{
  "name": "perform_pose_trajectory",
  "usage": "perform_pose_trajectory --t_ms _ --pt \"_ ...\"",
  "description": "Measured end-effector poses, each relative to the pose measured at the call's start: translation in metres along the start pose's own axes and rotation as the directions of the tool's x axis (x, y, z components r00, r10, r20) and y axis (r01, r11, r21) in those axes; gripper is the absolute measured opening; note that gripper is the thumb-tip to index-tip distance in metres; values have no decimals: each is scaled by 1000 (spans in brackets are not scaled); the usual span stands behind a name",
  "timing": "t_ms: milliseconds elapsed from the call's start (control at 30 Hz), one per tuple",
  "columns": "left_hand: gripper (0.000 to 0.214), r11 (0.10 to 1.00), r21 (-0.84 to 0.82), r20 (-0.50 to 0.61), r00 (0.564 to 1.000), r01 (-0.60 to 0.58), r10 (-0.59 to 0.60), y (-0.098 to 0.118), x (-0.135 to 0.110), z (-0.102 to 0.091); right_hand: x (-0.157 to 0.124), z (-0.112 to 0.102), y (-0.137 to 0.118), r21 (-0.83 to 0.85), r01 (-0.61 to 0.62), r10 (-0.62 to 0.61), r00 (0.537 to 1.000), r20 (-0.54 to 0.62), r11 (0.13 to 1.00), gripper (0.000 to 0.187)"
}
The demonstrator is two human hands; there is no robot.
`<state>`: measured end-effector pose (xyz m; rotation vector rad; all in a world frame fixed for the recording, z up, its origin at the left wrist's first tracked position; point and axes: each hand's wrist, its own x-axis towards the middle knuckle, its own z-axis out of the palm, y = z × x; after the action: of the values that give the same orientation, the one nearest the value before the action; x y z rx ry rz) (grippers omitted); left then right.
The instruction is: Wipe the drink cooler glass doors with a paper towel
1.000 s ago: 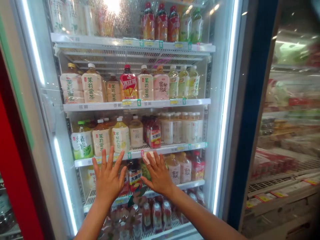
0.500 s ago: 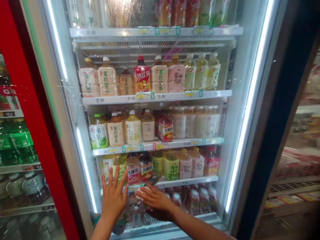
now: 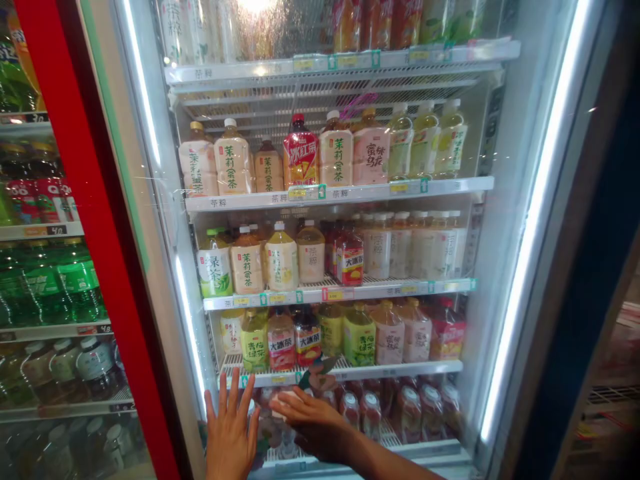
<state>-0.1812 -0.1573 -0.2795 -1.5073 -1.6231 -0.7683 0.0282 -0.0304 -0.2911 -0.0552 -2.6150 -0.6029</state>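
My left hand point(image 3: 231, 427) lies flat with fingers spread on the glass door point(image 3: 505, 220) of a drinks fridge, low at the left. My right hand point(image 3: 314, 421) reaches in from the right beside it and presses a small white cloth point(image 3: 289, 401) against the same glass. Both hands sit in front of the lowest shelf of small bottles point(image 3: 400, 410). Behind the glass, tea bottles point(image 3: 280, 257) fill several lit shelves.
A red door frame point(image 3: 85, 220) runs down the left, with a second fridge of green bottles point(image 3: 60, 283) beyond it. A bright light strip point(image 3: 530, 233) and a dark blue post point(image 3: 595, 280) border the door on the right.
Both hands have slid down the glass from the third shelf to the lowest one. My view has shifted left, bringing the neighbouring fridge into sight.
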Motion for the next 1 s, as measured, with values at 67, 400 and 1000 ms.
perform_pose_trajectory --t_ms 67,400,1000 --pt "72 1000 6 -12 1000 -20 20 -4 0 -3 3 -6 5 -37 20 -21 1000 -13 999 58" --pt "77 996 -54 -98 993 -64 59 39 73 -23 38 -81 42 -232 -252 191 948 -256 940 59" --pt "74 984 -122 -40 991 -131 127 157 89 -25 -110 -62 34 -192 -657 541 725 -426 729 73"
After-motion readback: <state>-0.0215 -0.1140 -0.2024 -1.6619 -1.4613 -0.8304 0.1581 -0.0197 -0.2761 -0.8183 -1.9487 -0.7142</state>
